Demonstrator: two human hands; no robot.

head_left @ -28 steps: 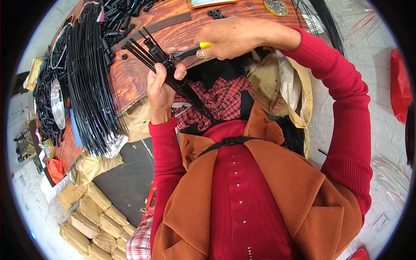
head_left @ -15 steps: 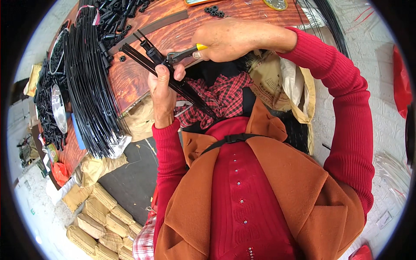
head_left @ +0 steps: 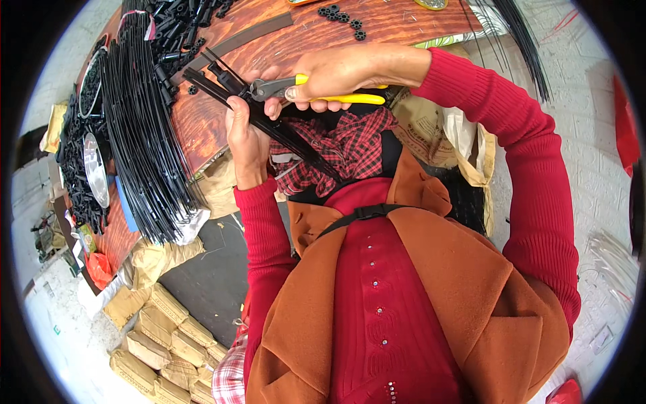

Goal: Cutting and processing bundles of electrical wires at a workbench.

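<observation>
— Left hand (head_left: pixel 245 138)?
— Closed around a bundle of thin black plastic strips (head_left: pixel 269 124), gripped mid-length, tips out over the reddish-brown wooden tabletop (head_left: pixel 404 27), tails down across the red checked cloth (head_left: pixel 346 148) on the lap.
— Right hand (head_left: pixel 336 71)?
— Wrapped shut on yellow-handled metal pliers (head_left: pixel 296 89), jaws set against the strips just above the left fist.
— Room at the table edge?
— Tight. Worked right at the near edge, between tabletop and chest. Crowded to the left by a large hanging sheaf of long black rods (head_left: pixel 138 128), small black plastic fittings (head_left: pixel 182 20) heaped behind. Barer wood to the right, near a few small black rings (head_left: pixel 340 15).
— Below?
— Stacked tan paper-wrapped packets (head_left: pixel 161 337) on the floor, well apart.
</observation>
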